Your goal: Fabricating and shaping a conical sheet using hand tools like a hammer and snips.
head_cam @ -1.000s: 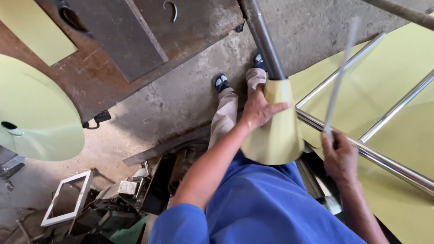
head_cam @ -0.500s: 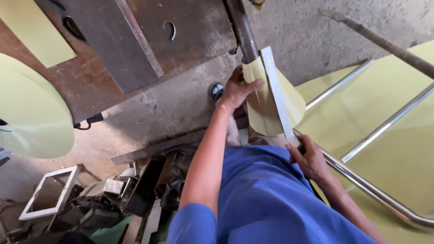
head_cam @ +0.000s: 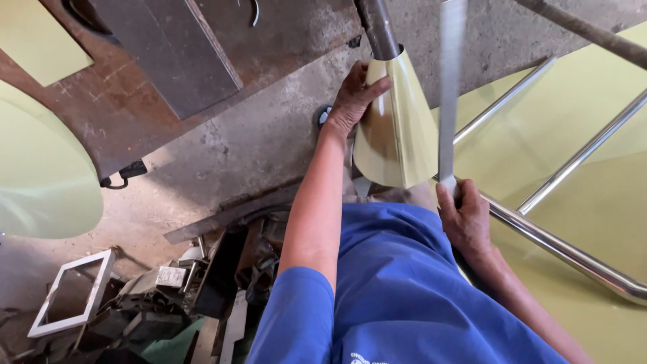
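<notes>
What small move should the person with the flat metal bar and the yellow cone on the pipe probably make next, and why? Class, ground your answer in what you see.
Probably bring the flat bar down onto the cone. The right hand grips the bar's lower end with the bar raised and blurred above the cone, while the left hand holds the cone against the pipe, which looks braced for a strike.

Flat grey metal bar (head_cam: 450,87), half second ago lying slanted across pale yellow sheet-metal cone (head_cam: 394,125), now stands near upright, blurred, just right of cone. Right hand (head_cam: 465,216) lifted off blue-clad lap, now gripping bar's lower end beside shiny steel tube (head_cam: 566,253). Left hand (head_cam: 354,101) shifted up cone's left flank, thumb across its face. Cone sits higher on dark round pipe (head_cam: 377,27), narrow end ringing it. Dark shoe (head_cam: 323,116) now mostly hidden behind wrist.
</notes>
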